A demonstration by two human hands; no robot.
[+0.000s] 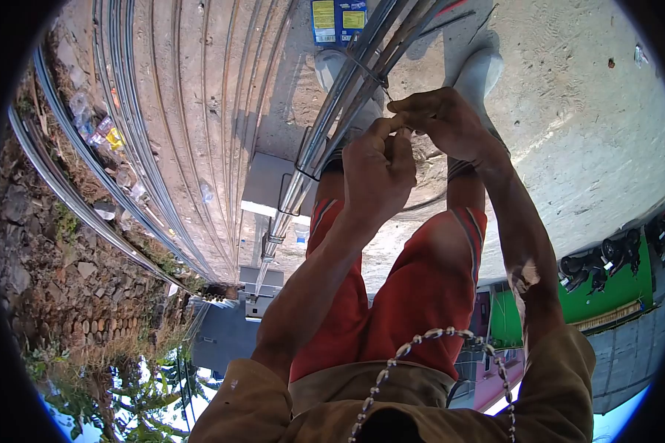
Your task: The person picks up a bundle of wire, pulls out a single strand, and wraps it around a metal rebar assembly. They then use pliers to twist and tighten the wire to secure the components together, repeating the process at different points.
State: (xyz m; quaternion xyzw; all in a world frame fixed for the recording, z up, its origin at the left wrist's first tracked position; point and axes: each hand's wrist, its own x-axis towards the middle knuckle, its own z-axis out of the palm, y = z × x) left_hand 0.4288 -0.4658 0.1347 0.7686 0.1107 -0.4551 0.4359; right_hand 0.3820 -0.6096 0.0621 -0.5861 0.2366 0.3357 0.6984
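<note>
A thin tie wire (389,94) hangs from a square stirrup (377,77) on a long bundle of steel reinforcing bars (325,133), which runs diagonally past my legs. My right hand (454,127) is closed, its fingertips pinching at the lower end of the wire. Just below and to the left, my left hand (380,173) is also closed, thumb and index finger pressed together and meeting the right fingers. What sits between the left fingertips is hidden. Both hands are to the right of the bars, above the ground between my feet.
Long loose bars (129,118) lie along the left ground. A blue and yellow packet (339,22) lies beyond my grey boots (480,74). A grey block (270,184) stands beneath the bundle. Litter (113,138) and rubble (74,266) are at far left; parked motorbikes (602,258) at right.
</note>
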